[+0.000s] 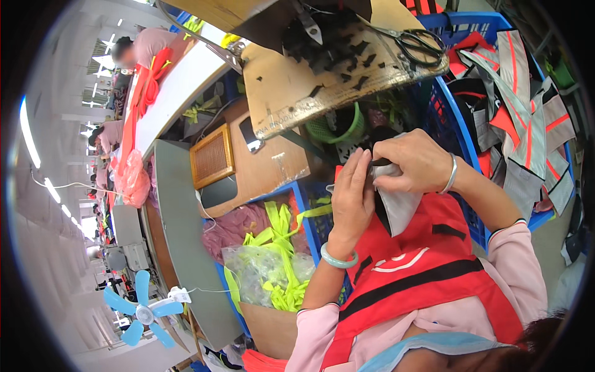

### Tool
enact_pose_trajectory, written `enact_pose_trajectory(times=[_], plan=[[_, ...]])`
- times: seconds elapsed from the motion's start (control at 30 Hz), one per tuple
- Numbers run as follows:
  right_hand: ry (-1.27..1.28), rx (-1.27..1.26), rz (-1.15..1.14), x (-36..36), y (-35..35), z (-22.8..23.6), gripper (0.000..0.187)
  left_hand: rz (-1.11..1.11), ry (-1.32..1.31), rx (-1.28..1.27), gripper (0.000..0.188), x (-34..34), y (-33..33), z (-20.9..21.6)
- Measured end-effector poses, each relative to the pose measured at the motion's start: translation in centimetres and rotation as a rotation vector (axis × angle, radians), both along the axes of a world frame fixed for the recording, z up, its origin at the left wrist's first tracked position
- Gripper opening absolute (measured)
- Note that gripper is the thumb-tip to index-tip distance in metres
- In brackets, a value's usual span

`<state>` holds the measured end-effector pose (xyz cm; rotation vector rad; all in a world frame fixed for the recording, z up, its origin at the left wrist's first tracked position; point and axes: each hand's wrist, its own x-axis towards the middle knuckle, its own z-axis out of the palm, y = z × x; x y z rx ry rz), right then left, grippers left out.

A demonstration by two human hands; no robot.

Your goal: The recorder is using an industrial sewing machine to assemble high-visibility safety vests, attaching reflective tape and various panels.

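Observation:
A grey and black fabric piece [400, 208] hangs from both hands in front of the red apron [427, 239]. My right hand [418, 160], with a metal bangle at the wrist, is closed on its upper edge, fingers curled and thumb pressed in. My left hand [353, 195], wearing a pale green bangle, has its fingers long and together against the piece's left side, thumb toward the cloth. The fingertips meet at the top, where the exact grip is partly hidden. Just beyond lies a worn board [291, 90] strewn with black scraps.
Black-handled scissors [418, 48] and a metal pointed tool [310, 26] lie on the board. At right, a blue basket [443, 118] holds grey fabric pieces with orange stripes. Neon yellow strips [276, 232] fill a blue crate at left. A person [152, 46] works at a far table.

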<state>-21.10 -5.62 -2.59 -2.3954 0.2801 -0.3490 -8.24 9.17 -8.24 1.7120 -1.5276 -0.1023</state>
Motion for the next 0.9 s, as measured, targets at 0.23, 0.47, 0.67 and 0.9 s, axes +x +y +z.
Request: enact_pose_trajectory(times=[0.23,0.47,0.67,0.9], plan=[[-0.096,-0.165,-0.171,2.2,-4.7,2.7,0.023,-0.082,-0.151,0.058,0.038,5.3,-4.5,7.0],[-0.051,0.002,-0.221,4.5,-8.5,2.7,0.031,-0.195,0.015,0.485,0.020,10.7,-9.5,11.6],[-0.034,0.009,-0.234,7.1,-11.5,1.8,0.034,-0.306,0.158,0.512,0.023,14.7,-13.5,10.5],[-0.030,-0.033,-0.302,9.4,-13.6,0.7,0.038,-0.315,0.113,0.607,0.027,17.9,-16.6,9.8]])
